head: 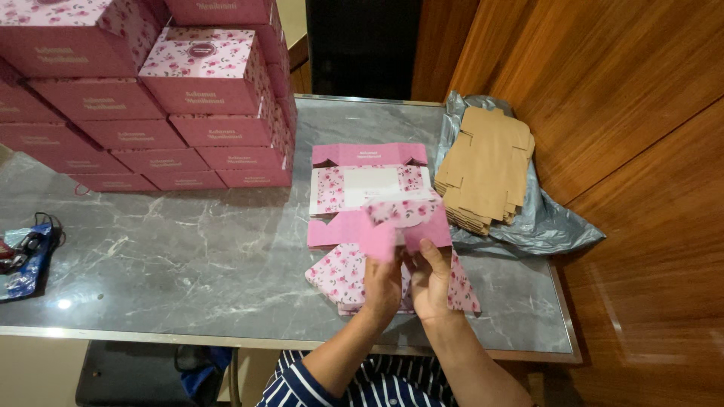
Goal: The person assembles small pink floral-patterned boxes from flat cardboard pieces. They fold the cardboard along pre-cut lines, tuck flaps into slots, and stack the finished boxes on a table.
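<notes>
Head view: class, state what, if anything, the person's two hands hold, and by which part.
Both the left hand and the right hand hold one flat pink rose-printed cardboard box blank, gripped at its folded flaps near the near edge.

1. Finished pink floral boxes [151, 98] stood stacked at the far left of the grey marble table [188, 256].
2. Flat brown cardboard blanks [486, 169] lay on a grey plastic bag [550, 226] at the far right.
3. A blue pouch [30, 260] rested at the left edge.

A small packing workroom: stacked pink floral boxes [151, 98], flat carton blanks [486, 169], marble table [188, 264].
</notes>
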